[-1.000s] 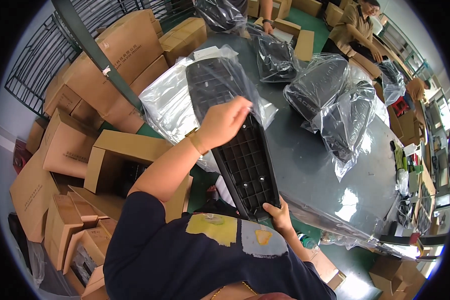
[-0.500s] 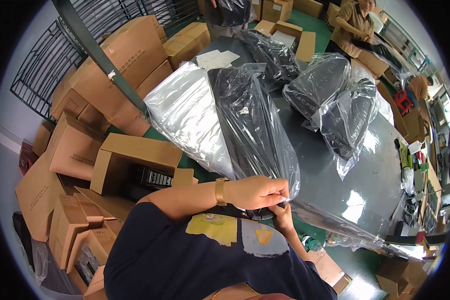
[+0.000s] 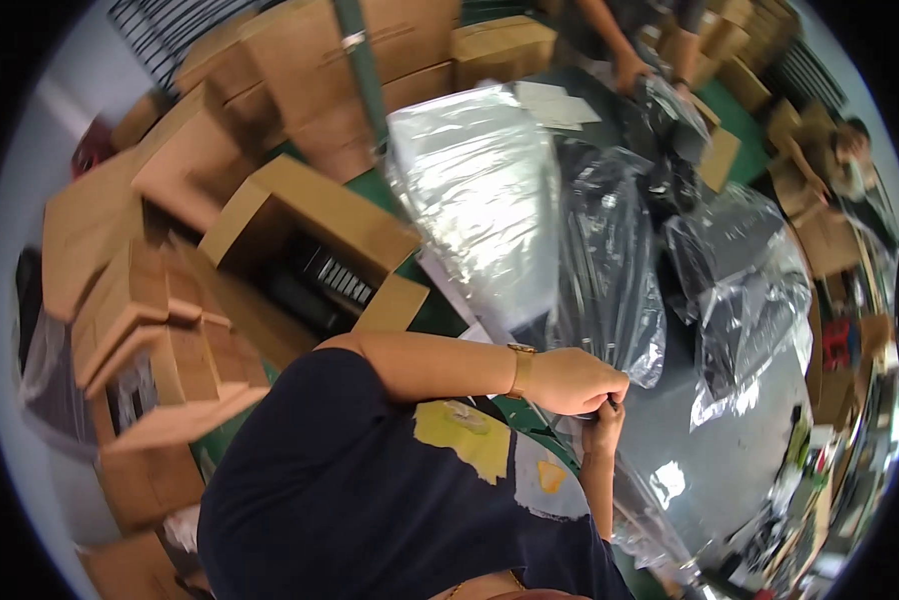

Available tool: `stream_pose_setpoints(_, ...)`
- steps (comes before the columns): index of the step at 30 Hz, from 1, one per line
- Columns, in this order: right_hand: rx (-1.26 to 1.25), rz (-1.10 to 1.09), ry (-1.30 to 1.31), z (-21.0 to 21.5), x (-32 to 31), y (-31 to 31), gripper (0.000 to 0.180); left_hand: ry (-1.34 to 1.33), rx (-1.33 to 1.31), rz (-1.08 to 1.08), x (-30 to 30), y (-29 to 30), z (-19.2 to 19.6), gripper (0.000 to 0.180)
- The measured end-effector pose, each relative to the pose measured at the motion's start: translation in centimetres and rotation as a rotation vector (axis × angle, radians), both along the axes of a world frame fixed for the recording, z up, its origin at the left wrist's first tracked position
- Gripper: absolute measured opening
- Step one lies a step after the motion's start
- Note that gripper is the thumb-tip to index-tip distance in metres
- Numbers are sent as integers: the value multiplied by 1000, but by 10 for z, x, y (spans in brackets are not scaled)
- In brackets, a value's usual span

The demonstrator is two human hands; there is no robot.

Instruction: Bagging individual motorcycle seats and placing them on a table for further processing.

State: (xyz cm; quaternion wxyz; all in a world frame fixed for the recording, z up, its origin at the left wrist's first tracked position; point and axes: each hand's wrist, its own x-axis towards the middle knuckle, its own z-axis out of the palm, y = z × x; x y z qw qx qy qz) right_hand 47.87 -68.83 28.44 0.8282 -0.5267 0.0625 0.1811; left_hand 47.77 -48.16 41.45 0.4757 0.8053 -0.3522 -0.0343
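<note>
My left hand, with a gold watch on the wrist, is closed at the near edge of the grey table. Just below it my right hand is closed too, the fingers of both meeting. A small dark bit shows between them; the rest is hidden, so its kind cannot be told. Beyond my hands lies a black item in a clear plastic bag. To its left is a stack of shiny clear plastic bags.
Across the table a co-worker's hands touch a black plastic-wrapped item. More bagged black items lie at right. An open carton with black goods stands at left, among stacked cartons. A green post rises behind.
The view has swung left, so the table and bags sit farther right. My hands stay together. The co-worker's hands have come onto the wrapped black item at the far side.
</note>
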Motion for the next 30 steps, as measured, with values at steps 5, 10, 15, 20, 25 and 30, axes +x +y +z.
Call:
stream_pose_setpoints(5,-167,-33,0,19,35,8,40,420,-105,-44,-38,31,-26,27)
stream_pose_setpoints(10,-205,-110,-2,-13,69,-12,38,639,-123,446,-99,98,-104,25)
stream_pose_setpoints(15,249,-121,354,-31,52,-25,14,997,-414,974,-168,184,-203,20)
stream_pose_setpoints(20,-263,184,549,20,7,103,13,1090,-831,1296,-203,256,-255,17)
stream_pose_setpoints(25,-696,663,-63,39,28,256,26,1171,-1223,1656,-204,334,-324,12)
stream_pose_setpoints(30,-1135,878,-646,24,92,374,27,1356,-1542,2052,-230,404,-451,20)
